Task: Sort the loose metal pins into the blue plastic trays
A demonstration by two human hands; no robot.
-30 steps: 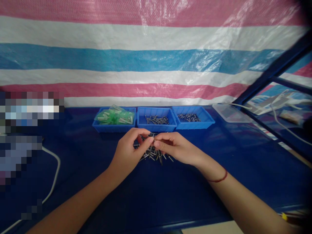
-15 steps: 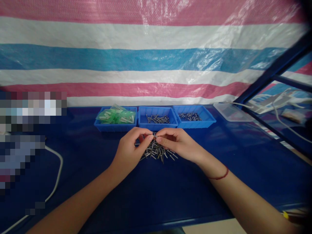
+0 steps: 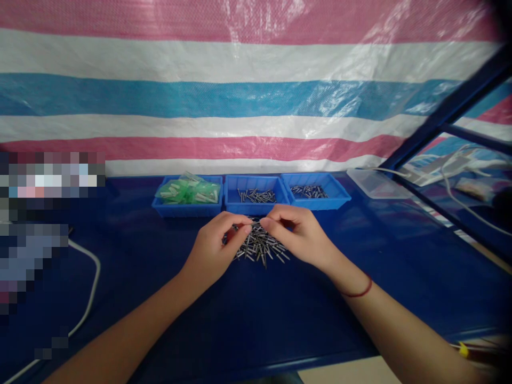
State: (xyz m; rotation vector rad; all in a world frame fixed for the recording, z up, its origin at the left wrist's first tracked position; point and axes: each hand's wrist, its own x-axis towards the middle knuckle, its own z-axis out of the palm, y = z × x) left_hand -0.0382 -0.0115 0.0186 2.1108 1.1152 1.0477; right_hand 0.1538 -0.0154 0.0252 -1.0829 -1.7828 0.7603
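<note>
A loose pile of thin metal pin-like pieces (image 3: pixel 262 248) lies on the blue table in front of me. Just above its far side, my left hand (image 3: pixel 216 240) pinches one slim metal piece (image 3: pixel 256 222) between thumb and index finger. My right hand (image 3: pixel 298 232) has its thumb and index finger closed at the piece's other end, a short gap from my left fingertips. The piece is small and partly hidden by my fingers, so its exact kind does not show.
Behind the pile stand three blue bins in a row: a left bin (image 3: pixel 160 210) with green plastic bags, a middle bin (image 3: pixel 256 208) and a right bin (image 3: pixel 338 198) with small metal pieces. A clear plastic lid or tray (image 3: pixel 374 184) lies right. A white cable (image 3: pixel 96 277) runs left.
My right hand has drawn slightly away from my left, widening the gap between the fingertips and showing more of the metal piece. The camera view has shifted a little.
</note>
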